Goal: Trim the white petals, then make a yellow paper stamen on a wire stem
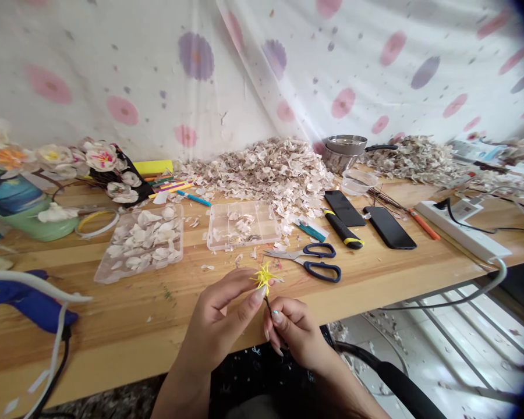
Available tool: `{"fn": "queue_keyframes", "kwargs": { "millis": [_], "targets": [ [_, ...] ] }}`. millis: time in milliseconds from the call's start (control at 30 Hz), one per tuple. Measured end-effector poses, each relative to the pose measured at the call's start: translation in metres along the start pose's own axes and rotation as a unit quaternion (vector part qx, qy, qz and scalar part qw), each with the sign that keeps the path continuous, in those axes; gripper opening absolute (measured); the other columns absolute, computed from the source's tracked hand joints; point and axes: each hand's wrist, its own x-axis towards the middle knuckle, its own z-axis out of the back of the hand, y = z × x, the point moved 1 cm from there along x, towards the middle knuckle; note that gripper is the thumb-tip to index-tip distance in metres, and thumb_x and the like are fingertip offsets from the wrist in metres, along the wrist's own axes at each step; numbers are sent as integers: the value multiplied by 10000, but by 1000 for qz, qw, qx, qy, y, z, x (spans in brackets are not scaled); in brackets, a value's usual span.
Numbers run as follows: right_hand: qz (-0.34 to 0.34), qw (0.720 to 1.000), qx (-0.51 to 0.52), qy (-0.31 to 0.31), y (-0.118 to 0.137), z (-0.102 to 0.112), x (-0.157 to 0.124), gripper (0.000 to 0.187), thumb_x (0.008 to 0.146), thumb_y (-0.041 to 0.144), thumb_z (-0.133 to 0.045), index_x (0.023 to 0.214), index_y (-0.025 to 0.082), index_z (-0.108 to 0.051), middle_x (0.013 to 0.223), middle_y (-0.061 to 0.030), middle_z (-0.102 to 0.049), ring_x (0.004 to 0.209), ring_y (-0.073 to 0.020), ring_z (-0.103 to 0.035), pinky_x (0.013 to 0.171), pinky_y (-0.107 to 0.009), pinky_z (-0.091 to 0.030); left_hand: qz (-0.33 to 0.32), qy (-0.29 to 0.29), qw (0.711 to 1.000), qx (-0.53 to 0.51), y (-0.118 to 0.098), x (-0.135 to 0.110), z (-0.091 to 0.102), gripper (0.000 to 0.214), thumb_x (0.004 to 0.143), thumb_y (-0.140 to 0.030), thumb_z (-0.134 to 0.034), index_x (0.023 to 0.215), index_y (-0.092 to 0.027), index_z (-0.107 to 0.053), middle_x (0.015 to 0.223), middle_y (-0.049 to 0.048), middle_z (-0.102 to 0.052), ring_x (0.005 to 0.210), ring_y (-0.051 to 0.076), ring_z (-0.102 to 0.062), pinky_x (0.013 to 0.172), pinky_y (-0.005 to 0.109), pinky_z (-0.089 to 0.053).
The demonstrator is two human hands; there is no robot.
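My left hand [225, 317] pinches the small yellow fringed flower centre [263, 276] between thumb and fingers, just in front of the wooden table's [375, 273] near edge. My right hand [294, 331] is closed on the thin dark stem [268, 303] below that yellow tuft. Blue-handled scissors [314, 262] lie shut on the table just beyond my hands. A clear compartment box [242, 224] and a clear tray of white petals [142, 241] sit farther back.
A big heap of pale petals [271, 169] lies at the back. Two phones [388, 227], a utility knife [343, 228], a power strip [463, 230], a metal pan [344, 148], a blue glue gun [26, 299] and finished paper flowers [96, 157] lie around.
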Motion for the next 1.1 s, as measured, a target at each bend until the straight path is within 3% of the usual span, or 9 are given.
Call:
{"fn": "queue_keyframes", "kwargs": {
  "millis": [300,400,533,700,900,1100],
  "targets": [
    [1,1000,-9,-5,1,-1,0,417,894,537,-599,724,156,-576,486,57,-462,389,-54,-372,410,-185,-279,7,-79,996,37,-3,-3,-2,86,768,-270,-734,824,-259,-798,903,17,-771,924,198,-664,867,269,-481],
    [0,1000,-8,-8,2,-1,1,423,886,550,-600,726,159,-577,483,57,-465,383,-55,-366,406,-188,-281,33,-92,995,30,-3,-4,-4,133,761,-350,-750,809,-235,-794,892,33,-777,913,214,-673,858,287,-492],
    [-11,1000,-12,-18,3,-2,1,445,865,579,-608,714,163,-566,480,57,-467,377,-58,-363,402,-196,-279,65,-97,993,-17,4,-3,-3,362,744,-541,-739,829,-194,-800,942,80,-781,957,270,-682,893,349,-490],
    [-18,1000,2,-9,3,-2,1,433,881,559,-602,721,160,-561,484,51,-485,378,-58,-384,406,-194,-270,51,-57,996,-56,17,1,5,497,804,-630,-631,922,-177,-799,922,101,-778,921,287,-677,879,393,-466],
    [0,999,43,4,2,-1,3,347,944,490,-552,840,160,-574,482,70,-480,377,-55,-353,417,-191,-258,45,-17,994,-99,19,5,3,364,861,-522,-632,966,-217,-798,956,73,-779,955,255,-657,860,350,-438],
    [30,993,106,-35,1,-1,8,310,848,443,-710,916,196,-533,485,108,-461,362,-45,-324,391,-167,-243,46,8,985,-165,17,9,-1,302,899,-462,-602,981,-249,-799,983,47,-783,978,229,-661,845,312,-445]
  ]
}}
